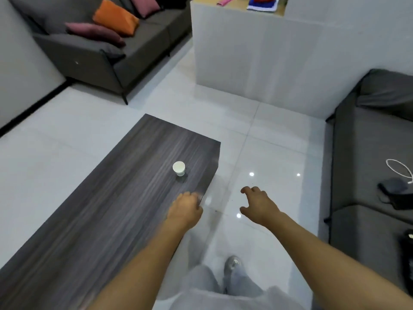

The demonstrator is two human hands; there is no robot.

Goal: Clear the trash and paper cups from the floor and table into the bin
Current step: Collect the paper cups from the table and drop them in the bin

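- A white paper cup [178, 168] stands upright on the dark wood-grain table [116, 198], towards the far right part of the top and a little in from the right edge.
- The left hand [185, 209] reaches forward over the table's right edge, just on the near side of the cup and apart from it; its fingers are blurred, they look loosely curled, and nothing shows in them.
- The right hand [257, 204] is held out above the glossy white floor [268, 153], to the right of the table, with fingers spread and lightly bent and thumb apart (it holds nothing).
- Both forearms are bare, and below them show pale grey trousers and one grey shoe [232, 265] on the tiles.
- A grey sofa [96, 52] stands at the far left with an orange cushion [116, 19] and dull pink cushions [93, 33] on it.
- A second grey sofa [368, 153] runs along the right side; a white cable [400, 168] and a dark crumpled item [393, 191] lie on its seat (too small to identify).
- A white counter [237, 52] stands beyond the table, with blue and pink things on its top that are cut off by the frame edge.
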